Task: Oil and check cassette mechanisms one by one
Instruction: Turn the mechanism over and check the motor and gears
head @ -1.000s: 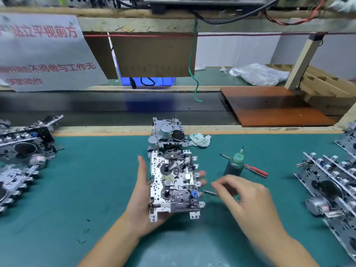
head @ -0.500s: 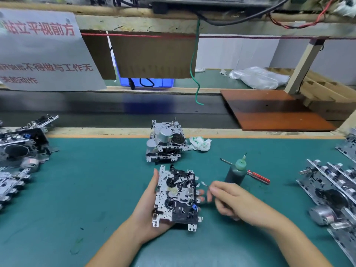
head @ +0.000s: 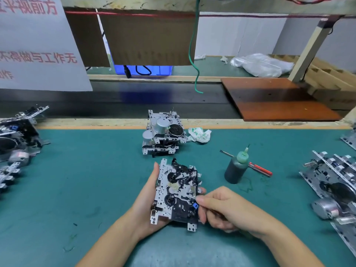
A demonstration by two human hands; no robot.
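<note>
A: One mechanism (head: 176, 191) is in play, lying face up across the left hand (head: 148, 197), which holds it just above the table (head: 86, 180). Its long axis runs away from the person, tilted slightly right at the far end.

B: And the left fingers?

A: Curled round it: thumb along the left edge, fingertips (head: 201, 190) showing past the right edge.

B: Where is the right hand (head: 221, 209)?

A: Directly right of the mechanism and touching its right edge, near the small blue part (head: 195, 205). Its fingers are bunched together, pinching what looks like a thin tool (head: 216, 212); the tip is hidden, so whether it touches the mechanism cannot be told.

B: So the work lies leftward of those fingers?

A: Yes, a short reach left, across the short axis. The right hand is the nearer one for oiling; the left only steadies.

B: The oil?

A: The bottle (head: 236, 168) stands farther back on the right, apart from both hands, with a screwdriver (head: 258, 167) behind it. A stack (head: 163, 134) of mechanisms sits beyond the held one.
</note>
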